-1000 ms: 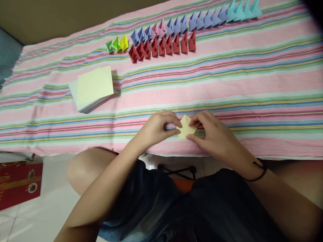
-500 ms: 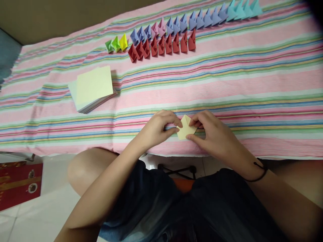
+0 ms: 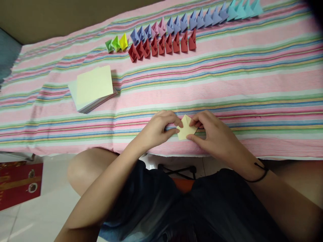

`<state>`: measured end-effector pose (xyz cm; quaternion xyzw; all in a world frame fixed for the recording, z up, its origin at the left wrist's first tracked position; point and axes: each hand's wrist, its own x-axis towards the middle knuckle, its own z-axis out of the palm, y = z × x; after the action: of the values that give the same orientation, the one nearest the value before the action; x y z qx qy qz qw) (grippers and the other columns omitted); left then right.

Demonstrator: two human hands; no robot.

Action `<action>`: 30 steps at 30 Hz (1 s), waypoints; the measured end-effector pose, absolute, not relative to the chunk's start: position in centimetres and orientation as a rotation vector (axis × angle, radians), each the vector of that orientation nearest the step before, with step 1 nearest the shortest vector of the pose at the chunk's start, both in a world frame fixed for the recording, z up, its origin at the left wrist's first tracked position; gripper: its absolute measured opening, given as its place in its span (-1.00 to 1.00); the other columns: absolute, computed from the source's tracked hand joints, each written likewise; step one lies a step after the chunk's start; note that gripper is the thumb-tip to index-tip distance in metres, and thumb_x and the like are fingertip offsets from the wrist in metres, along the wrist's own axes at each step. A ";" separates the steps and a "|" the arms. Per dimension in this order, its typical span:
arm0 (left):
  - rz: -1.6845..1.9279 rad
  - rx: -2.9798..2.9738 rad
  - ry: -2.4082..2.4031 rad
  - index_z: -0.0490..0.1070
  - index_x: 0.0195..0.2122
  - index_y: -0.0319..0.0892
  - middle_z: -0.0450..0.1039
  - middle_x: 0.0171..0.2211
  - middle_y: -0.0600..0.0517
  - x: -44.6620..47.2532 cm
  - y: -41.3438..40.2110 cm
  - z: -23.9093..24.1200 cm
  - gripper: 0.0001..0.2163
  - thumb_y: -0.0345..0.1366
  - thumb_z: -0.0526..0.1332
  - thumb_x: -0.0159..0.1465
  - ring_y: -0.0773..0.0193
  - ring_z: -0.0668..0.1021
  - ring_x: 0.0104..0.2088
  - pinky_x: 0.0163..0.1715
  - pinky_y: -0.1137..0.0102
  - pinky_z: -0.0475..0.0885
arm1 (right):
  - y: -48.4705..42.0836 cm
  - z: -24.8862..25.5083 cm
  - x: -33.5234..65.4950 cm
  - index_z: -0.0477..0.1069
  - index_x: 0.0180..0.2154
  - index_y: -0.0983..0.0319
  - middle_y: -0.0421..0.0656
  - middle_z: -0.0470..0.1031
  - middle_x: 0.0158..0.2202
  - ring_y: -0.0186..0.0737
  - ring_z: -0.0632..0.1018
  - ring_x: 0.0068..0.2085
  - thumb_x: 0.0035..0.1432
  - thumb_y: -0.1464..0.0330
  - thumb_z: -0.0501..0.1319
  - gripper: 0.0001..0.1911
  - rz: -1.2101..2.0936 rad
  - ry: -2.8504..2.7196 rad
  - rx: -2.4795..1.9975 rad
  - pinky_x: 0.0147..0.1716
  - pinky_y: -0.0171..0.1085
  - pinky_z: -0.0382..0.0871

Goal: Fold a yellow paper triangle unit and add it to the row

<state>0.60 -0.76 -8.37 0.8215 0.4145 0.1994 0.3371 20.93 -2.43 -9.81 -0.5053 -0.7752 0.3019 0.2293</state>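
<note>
A small folded sheet of pale yellow paper [image 3: 185, 130] lies near the table's front edge, its pointed tip facing away from me. My left hand [image 3: 163, 126] grips its left side between thumb and fingertips. On the right side, my right hand [image 3: 208, 129] holds the paper too, with bent fingers at the upper edge and the thumb at the lower edge. The fingertips cover parts of both side edges. A dark band circles my right wrist.
A stack of pale paper sheets [image 3: 94, 85] sits to the left on the striped tablecloth [image 3: 239, 87]. Along the back stand folded paper pieces: a red row [image 3: 161, 46], a blue, pink and turquoise row [image 3: 208, 18], and green and yellow ones [image 3: 116, 43]. A red box [image 3: 21, 186] is on the floor.
</note>
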 end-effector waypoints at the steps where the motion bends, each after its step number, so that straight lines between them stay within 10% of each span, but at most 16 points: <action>1: 0.516 2.146 1.098 0.47 -0.24 -0.15 0.50 -0.23 0.00 0.6 -0.7 -8.4 -0.88 -0.44 0.23 0.20 0.20 0.46 -0.16 -0.09 0.26 0.33 | -2.4 -9.8 20.9 0.25 -0.30 0.16 -0.13 0.35 -0.26 -0.08 0.45 -0.20 0.02 0.43 0.25 -0.79 0.832 -2.134 -1.387 -0.20 -0.07 0.38; 10: 0.397 2.216 1.142 0.42 -0.19 -0.15 0.44 -0.17 -0.02 0.7 -1.1 -7.9 -0.64 -0.22 0.42 0.01 0.10 0.43 -0.12 -0.08 0.21 0.31 | -2.4 -9.8 20.9 0.24 -0.30 0.15 -0.13 0.35 -0.26 -0.08 0.45 -0.20 0.01 0.43 0.25 -0.78 0.829 -2.129 -1.395 -0.20 -0.07 0.39; 30: 0.463 2.171 1.116 0.44 -0.24 -0.15 0.46 -0.23 0.00 0.8 -1.0 -8.3 -0.91 -0.38 0.22 0.22 0.18 0.44 -0.16 -0.07 0.26 0.30 | -2.5 -10.0 21.0 0.26 -0.31 0.16 -0.12 0.35 -0.26 -0.06 0.46 -0.21 0.01 0.37 0.25 -0.81 0.836 -2.125 -1.393 -0.23 -0.05 0.38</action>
<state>0.81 -0.96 -8.35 0.8270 0.4251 0.1764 0.3228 21.00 -2.49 -10.02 -0.5066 -0.7730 0.3039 0.2311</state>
